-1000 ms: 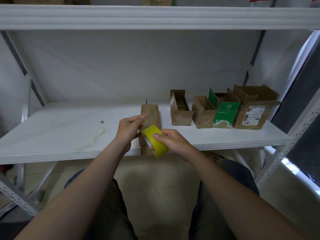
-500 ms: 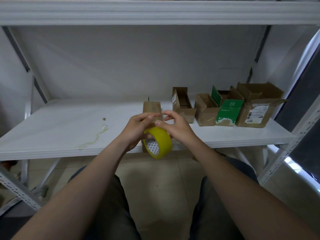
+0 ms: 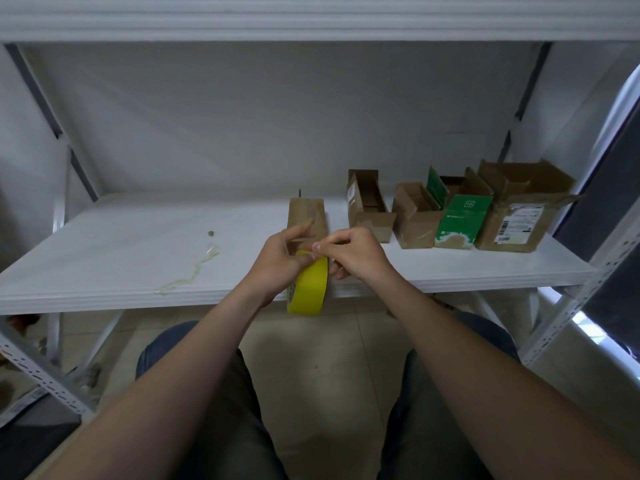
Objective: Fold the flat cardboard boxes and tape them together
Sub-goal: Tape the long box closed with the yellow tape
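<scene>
your left hand (image 3: 277, 261) grips the yellow roll of tape (image 3: 310, 287) at the front edge of the white shelf (image 3: 121, 258), right hand (image 3: 353, 252) pinching its top. light, stiff roll, clingy end: likely needs a fingernail. brown cardboard box (image 3: 306, 216) lies just behind.

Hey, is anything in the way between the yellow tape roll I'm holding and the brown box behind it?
Nothing visible does. Your left hand and right hand hold the yellow tape roll at the shelf edge; the brown box stands directly behind, with only your own fingers before it. The open boxes sit off right.
</scene>
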Tool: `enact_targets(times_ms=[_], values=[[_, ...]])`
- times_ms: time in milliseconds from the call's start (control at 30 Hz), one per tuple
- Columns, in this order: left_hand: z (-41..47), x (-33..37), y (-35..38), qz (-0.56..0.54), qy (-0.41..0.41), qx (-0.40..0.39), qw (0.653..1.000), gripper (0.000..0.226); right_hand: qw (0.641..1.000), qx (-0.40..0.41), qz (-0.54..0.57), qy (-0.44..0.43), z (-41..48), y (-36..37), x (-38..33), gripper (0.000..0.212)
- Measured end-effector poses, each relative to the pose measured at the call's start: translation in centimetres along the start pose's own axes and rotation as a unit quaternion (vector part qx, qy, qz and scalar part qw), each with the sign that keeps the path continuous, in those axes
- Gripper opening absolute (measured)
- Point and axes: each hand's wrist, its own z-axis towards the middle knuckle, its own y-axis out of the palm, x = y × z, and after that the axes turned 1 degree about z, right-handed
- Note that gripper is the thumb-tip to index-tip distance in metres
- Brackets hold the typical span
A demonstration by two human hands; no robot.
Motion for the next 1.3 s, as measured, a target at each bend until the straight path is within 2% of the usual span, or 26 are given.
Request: enact_targets(times_ms=[133,233,300,367,433,533,600,700,833,933,1000,1067,1300], values=[[-0.4,-0.3,-0.1,-0.007,-0.002,-0.004,1.000,0.070,0.999,-0.014,0.037,0.003,0.0,0.0,-0.1,0.019],[-0.8,-0.3,0.1,-0.037,0.004,0.022,0.999,0.095,0.998,0.005,0.069,-0.006,-0.2,0.3,0.0,0.007],[-1.1,-0.2,0.2,-0.070,-0.001,0.044,0.997,0.111,0.996,0.028,0.078,-0.014,-0.3,0.6,0.2,0.007],[-1.1,-0.3,0.3,-0.098,-0.033,0.080,0.991,0.117,0.993,0.037,0.108,-0.007,-0.4,0.8,0.3,0.010],[-1.0,-0.5,0.4,-0.142,-0.113,0.115,0.977,0.119,0.989,0.032,0.145,0.007,-0.5,1.0,0.2,0.014],[-0.8,-0.4,0.3,-0.271,-0.232,0.100,0.929,0.102,0.990,0.036,0.135,-0.007,-0.8,1.4,0.0,0.014],[-1.1,0.2,0.4,-0.300,-0.249,0.056,0.919,0.076,0.992,0.043,0.119,-0.020,-0.8,1.6,0.0,0.013],[-1.4,0.3,0.4,-0.294,-0.241,0.075,0.922,0.070,0.994,0.052,0.093,-0.032,-0.9,1.5,-0.3,0.010],[-1.8,0.7,0.5,-0.230,-0.196,0.069,0.951,0.059,0.996,0.076,0.016,-0.046,-0.7,1.0,-0.7,0.007],[-2.2,1.0,0.7,-0.201,-0.153,0.061,0.966,0.055,0.997,0.066,0.032,-0.024,-0.7,0.5,-1.3,0.017],[-2.5,1.2,0.9,-0.189,-0.128,0.045,0.973,0.048,0.994,0.072,0.081,0.004,-0.9,0.0,-1.5,0.022],[-2.6,1.3,1.0,-0.179,-0.114,0.031,0.977,0.042,0.991,0.074,0.113,0.022,-0.9,-0.2,-1.5,0.018],[-2.2,1.4,0.9,-0.180,-0.125,0.051,0.974,0.014,0.996,0.030,0.084,-0.005,-1.6,-1.0,-1.5,0.008]])
